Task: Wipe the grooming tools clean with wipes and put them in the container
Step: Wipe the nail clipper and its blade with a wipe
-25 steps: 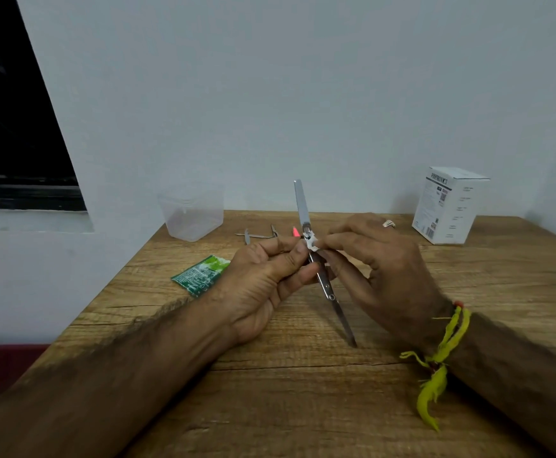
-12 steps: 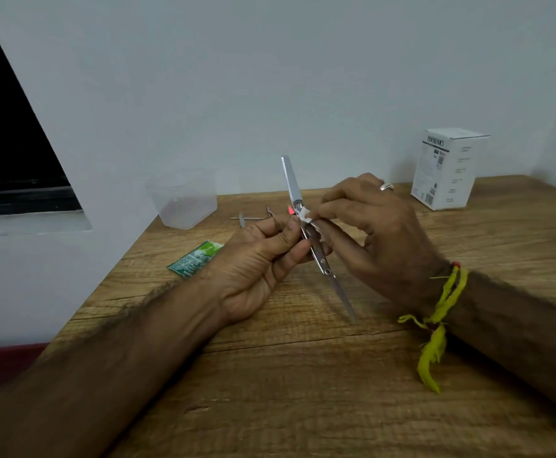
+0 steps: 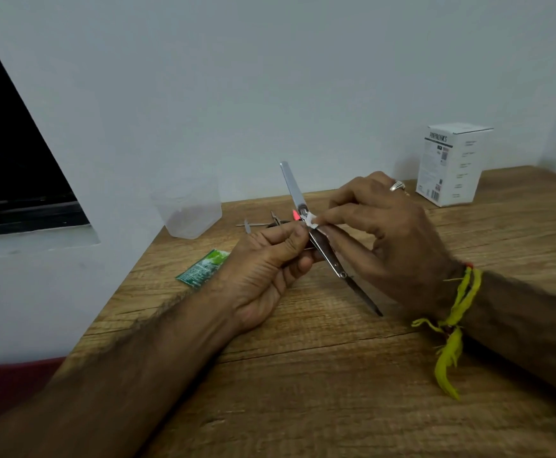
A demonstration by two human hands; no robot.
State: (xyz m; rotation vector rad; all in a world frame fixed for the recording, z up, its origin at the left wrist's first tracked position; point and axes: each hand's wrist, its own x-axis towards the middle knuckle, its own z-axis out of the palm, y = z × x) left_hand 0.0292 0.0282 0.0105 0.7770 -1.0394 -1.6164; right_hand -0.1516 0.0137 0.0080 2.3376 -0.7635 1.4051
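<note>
Near edge: two bare forearms reach in over the wooden desk point(image 3: 336, 408); the right wrist carries a yellow thread point(image 3: 451, 328) with loose ends hanging down.

Centre: the left hand point(image 3: 266, 269), palm turned upward, curls its fingers and thumb round the middle of a long metal tool point(image 3: 331, 259). The tool lies at a slant, its dark pointed end point(image 3: 369, 302) toward the near right and just above the desk, its flat bright blade point(image 3: 291, 183) rising to the far left, clear of both hands. The right hand point(image 3: 392, 233), a ring point(image 3: 397, 186) on one finger, pinches a small white wipe point(image 3: 310, 221) between thumb and forefinger and presses it against the tool at the base of the blade, just beside the left thumb. A small red-orange piece point(image 3: 296, 214) shows at the same spot; what it belongs to cannot be told.

Left of the hands: a green sachet point(image 3: 202, 267) lies flat on the desk.

Farther back: several thin metal tools point(image 3: 263, 223) lie on the desk behind the left hand, partly hidden by it. To their left, at the far-left corner against the wall, stands a clear plastic container point(image 3: 187, 206), upright and open-topped; its contents cannot be made out.

Far right: a white printed box point(image 3: 448, 165) stands upright near the wall, well apart from the hands.
</note>
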